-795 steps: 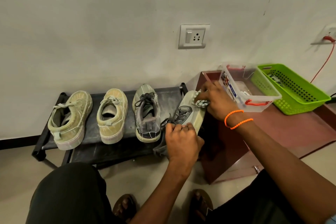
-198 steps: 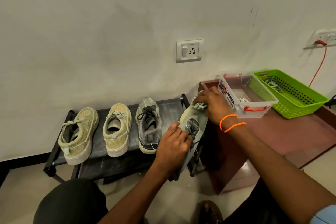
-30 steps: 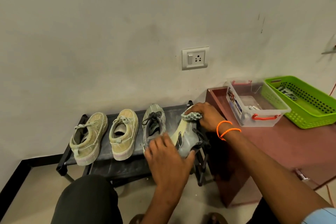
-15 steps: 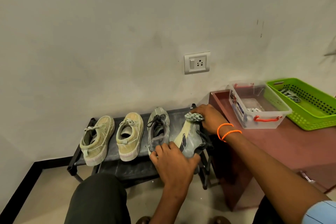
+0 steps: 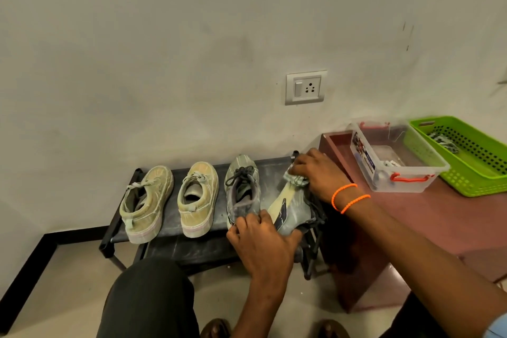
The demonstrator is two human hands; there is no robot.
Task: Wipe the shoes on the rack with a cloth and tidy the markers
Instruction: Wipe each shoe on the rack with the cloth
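A black shoe rack (image 5: 164, 233) stands against the wall. On it sit two olive sneakers (image 5: 146, 203) (image 5: 197, 197) and a grey laced sneaker (image 5: 242, 192). A second grey sneaker (image 5: 292, 210) is tipped on its side at the rack's right end, its pale sole facing left. My left hand (image 5: 263, 239) grips its heel end. My right hand (image 5: 319, 173), with orange bands on the wrist, presses a bunched grey-green cloth (image 5: 297, 180) on its toe. Markers (image 5: 443, 141) lie in a green basket (image 5: 477, 177).
A clear plastic box (image 5: 397, 181) with red latches stands beside the green basket on a low maroon table (image 5: 450, 217) right of the rack. A wall socket (image 5: 306, 88) is above. My knee (image 5: 148, 299) and sandalled feet are in front on the tiled floor.
Over the last second the view has shifted a little. My right hand has kept the cloth at the tipped sneaker's toe with small moves, and my left hand has stayed on its heel.
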